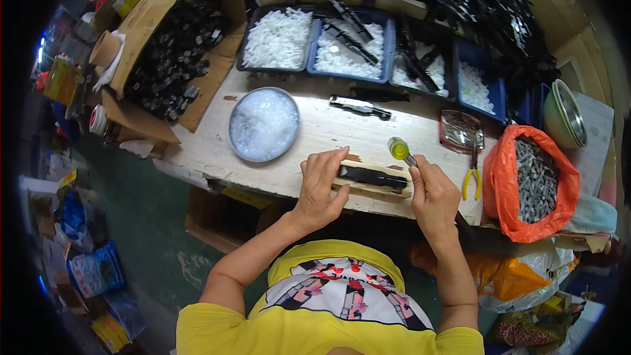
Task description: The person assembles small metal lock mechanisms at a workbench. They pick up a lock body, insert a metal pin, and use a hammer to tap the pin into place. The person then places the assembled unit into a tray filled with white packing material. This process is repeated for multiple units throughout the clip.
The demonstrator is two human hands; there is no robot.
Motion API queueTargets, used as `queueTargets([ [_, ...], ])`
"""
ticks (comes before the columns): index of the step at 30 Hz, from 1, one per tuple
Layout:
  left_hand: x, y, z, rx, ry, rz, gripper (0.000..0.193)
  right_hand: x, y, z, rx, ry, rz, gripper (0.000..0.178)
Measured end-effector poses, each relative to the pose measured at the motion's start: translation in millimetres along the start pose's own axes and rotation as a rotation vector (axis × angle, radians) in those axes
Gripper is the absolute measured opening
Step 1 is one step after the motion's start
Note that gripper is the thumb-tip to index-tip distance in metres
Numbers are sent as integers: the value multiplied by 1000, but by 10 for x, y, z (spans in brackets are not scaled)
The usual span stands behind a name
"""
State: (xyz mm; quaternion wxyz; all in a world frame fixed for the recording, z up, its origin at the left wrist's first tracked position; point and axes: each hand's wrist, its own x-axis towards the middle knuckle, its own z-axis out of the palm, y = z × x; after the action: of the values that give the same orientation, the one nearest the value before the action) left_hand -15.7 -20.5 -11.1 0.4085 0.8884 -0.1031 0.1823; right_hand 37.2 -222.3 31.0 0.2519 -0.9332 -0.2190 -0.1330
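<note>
A narrow black plastic part (372, 177) lies lengthwise in a pale wooden block (368, 190) at the front edge of the bench. My left hand (318, 190) straddles the block's left end, its thumb on the near side and the fingers on the far side. In my right hand (435, 198) is a small hammer (398, 149) with a yellow-green head, raised over the block's right end. Its handle is mostly hidden by the fist. Beyond the block lies another black and silver part (360, 107). A round bowl (264, 125) of small translucent pieces stands left of it.
Blue bins (315, 73) of small white pieces line the back, with black parts on some. A cardboard box (209, 95) of black pieces is at left. Pliers with yellow handles (472, 184), a clear tray (461, 129) and a red bag (499, 187) of grey pieces are at right.
</note>
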Motion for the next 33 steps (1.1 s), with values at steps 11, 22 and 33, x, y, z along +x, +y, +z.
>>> queueTargets([
  [11,387,71,244,-88,-209,175,40,-304,970,-52,-340,139,178,23],
  [22,386,120,-32,-1174,-91,-774,38,-306,927,-49,-62,55,223,22],
  [33,124,254,-124,-786,-133,-539,29,-210,-78,33,447,-275,-120,19],
])
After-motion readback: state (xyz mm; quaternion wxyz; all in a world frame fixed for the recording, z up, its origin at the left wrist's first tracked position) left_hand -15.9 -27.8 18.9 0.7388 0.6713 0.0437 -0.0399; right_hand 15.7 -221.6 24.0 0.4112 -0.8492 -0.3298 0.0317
